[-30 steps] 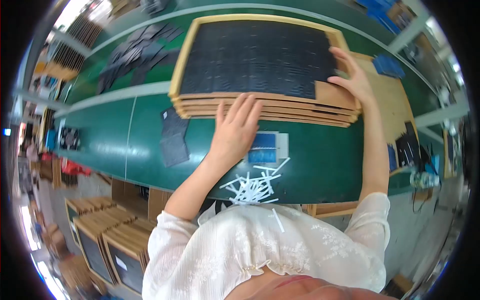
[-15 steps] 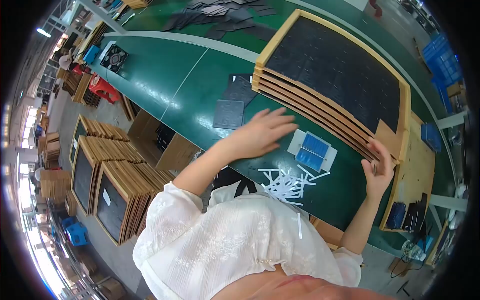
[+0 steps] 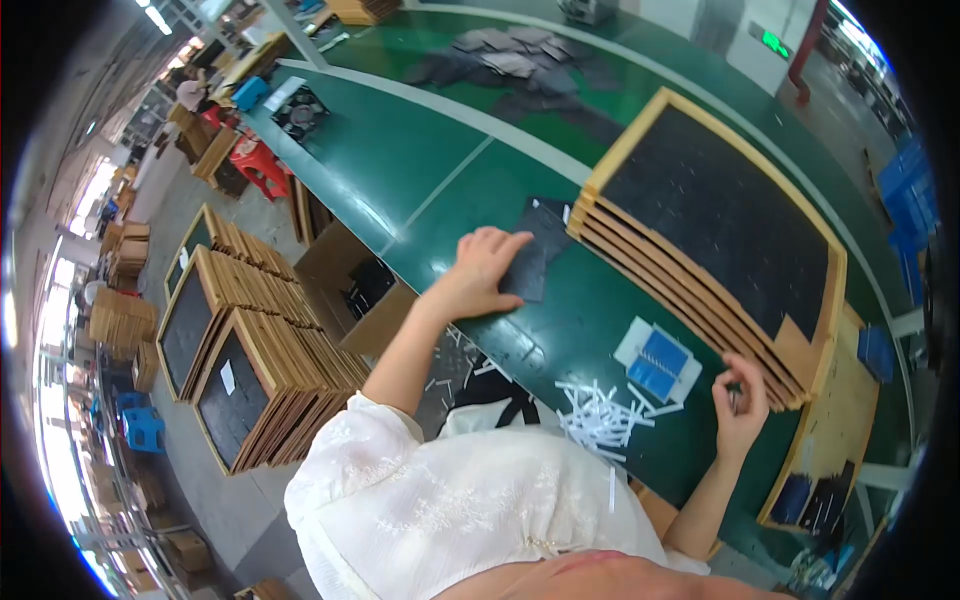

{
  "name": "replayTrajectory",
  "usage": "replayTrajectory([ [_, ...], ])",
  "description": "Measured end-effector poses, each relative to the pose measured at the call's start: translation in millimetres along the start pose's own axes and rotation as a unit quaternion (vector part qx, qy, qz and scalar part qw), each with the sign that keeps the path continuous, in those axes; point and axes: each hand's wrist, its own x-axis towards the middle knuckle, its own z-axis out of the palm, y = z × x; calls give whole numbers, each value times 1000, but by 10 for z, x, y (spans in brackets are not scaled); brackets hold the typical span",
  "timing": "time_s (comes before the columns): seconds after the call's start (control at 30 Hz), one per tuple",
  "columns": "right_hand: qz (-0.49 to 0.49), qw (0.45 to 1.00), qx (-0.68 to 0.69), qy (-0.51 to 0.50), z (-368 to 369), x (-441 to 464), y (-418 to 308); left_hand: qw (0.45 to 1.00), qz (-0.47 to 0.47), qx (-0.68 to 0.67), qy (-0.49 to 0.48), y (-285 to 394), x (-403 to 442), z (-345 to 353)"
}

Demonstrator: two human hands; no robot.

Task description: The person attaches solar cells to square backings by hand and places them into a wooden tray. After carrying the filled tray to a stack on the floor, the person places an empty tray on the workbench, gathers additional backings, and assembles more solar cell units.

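Note:
My left hand (image 3: 485, 272) lies over the left edge of a dark square sheet (image 3: 525, 275) on the green table, thumb and fingers spread apart. Another dark sheet (image 3: 548, 222) lies partly under that one, towards the framed boards. My right hand (image 3: 742, 402) is curled, thumb and fingertips drawn together beside the near corner of the stacked wood-framed black boards (image 3: 720, 210); whatever is between its fingertips is too small to make out. Between the hands are a blue ribbed piece (image 3: 660, 366) on a white card (image 3: 630, 345) and a heap of white strips (image 3: 603, 418).
Stacks of wooden frames (image 3: 285, 380) stand on the floor at the left, beside an open cardboard box (image 3: 385, 322). A black fan (image 3: 300, 112) sits at the table's far left. Dark sheets (image 3: 520, 60) are piled across the table. A wooden board (image 3: 820, 440) lies at the right.
My left hand has moved left from near the blue piece onto the dark square sheet. My right hand has drawn slightly away from the framed boards, its fingers more curled. The camera view has shifted.

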Motion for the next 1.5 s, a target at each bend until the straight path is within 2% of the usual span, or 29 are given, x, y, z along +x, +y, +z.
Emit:
replayTrajectory([
  [0.17,1,997,-65,-41,90,-21,-96,999,1,-34,22,1,19,115],
  [0.3,-6,998,-47,-36,179,-34,-83,999,-2,-24,35,-2,22,145],
  [0.5,1,997,-58,-50,200,-45,-95,999,-30,-23,-12,33,61,78],
  [0.6,4,997,-60,-43,215,-58,-108,999,-32,-22,21,133,65,17],
  [0.7,3,995,-76,-61,232,-67,-129,992,17,-78,95,458,122,-127],
  [0.83,81,993,19,-86,490,-79,-268,970,171,-151,82,1189,190,-49],
  [0.87,82,994,29,-73,523,-97,-262,959,207,-181,70,1327,196,38],
  [0.97,87,994,66,-9,637,-141,-296,929,289,-203,111,1638,226,334],
  [1.0,50,998,36,19,609,-142,-306,924,301,-201,122,1698,234,385],
  [1.07,-27,997,-22,75,543,-136,-330,915,229,-286,167,1793,251,427],
  [1.1,-62,988,-96,103,520,-131,-445,906,192,-326,188,1825,253,438],
  [1.13,-141,971,-168,96,514,-116,-439,870,119,-469,93,1831,243,470],
  [1.17,-218,942,-237,88,501,-106,-430,802,40,-595,-6,1816,222,528],
  [1.2,-292,903,-305,80,494,-103,-426,705,-40,-700,-106,1796,192,612],
  [1.23,-313,898,-310,24,522,-94,-429,567,-101,-795,-190,1795,180,701],
  [1.33,-325,875,-352,-73,709,-147,-422,405,-187,-861,-243,1835,163,679],
  [1.37,-299,887,-335,-103,713,-166,-448,442,-158,-850,-238,1784,167,753],
  [1.47,-237,933,-242,-123,592,4,-589,400,-114,-870,-267,1702,138,785],
  [1.5,-233,927,-271,-112,522,26,-514,429,-184,-844,-264,1772,114,643],
])
